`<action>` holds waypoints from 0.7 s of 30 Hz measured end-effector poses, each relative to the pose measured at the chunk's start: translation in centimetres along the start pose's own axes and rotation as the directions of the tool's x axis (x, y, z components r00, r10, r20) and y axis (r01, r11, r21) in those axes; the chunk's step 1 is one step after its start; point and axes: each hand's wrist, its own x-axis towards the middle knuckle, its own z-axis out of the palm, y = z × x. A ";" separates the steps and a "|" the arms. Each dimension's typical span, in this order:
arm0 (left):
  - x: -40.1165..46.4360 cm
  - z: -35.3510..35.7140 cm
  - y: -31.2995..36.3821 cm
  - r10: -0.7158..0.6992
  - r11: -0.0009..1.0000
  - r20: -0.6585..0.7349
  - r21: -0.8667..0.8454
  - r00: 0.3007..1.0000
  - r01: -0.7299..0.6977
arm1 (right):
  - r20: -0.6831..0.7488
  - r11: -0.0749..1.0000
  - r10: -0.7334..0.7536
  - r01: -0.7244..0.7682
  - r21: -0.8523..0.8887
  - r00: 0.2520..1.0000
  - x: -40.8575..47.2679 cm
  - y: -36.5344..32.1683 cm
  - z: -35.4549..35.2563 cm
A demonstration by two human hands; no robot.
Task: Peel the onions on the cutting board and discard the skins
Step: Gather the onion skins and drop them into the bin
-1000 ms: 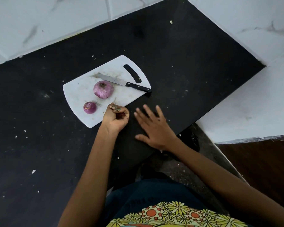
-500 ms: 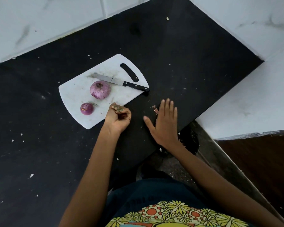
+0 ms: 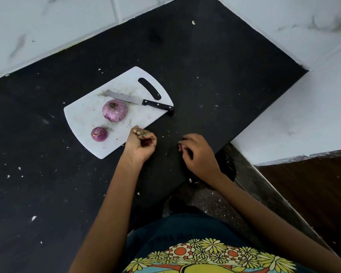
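Observation:
Two peeled purple onions lie on the white cutting board (image 3: 83, 117): a large onion (image 3: 114, 110) in the middle and a small onion (image 3: 99, 134) nearer me. My left hand (image 3: 141, 142) is a loose fist at the board's near right corner, closed on dark red onion skins. My right hand (image 3: 197, 153) rests on the black counter to the right of the board, its fingertips pinched on a small scrap of onion skin (image 3: 180, 147).
A black-handled knife (image 3: 140, 100) lies across the board's far side, handle pointing right. The black counter (image 3: 215, 75) is dotted with small skin flecks. White tiled walls rise behind and to the right. The counter's edge drops off just right of my right hand.
My right hand went from lying flat with spread fingers to curled, pinching a skin scrap off the counter. The left fist stayed by the board's corner.

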 end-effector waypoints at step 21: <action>0.7 0.1 -1.7 -0.056 0.996 0.014 0.067 0.998 0.055 | 0.121 0.906 -0.075 0.119 -0.406 0.990 -2.5 -2.2 1.2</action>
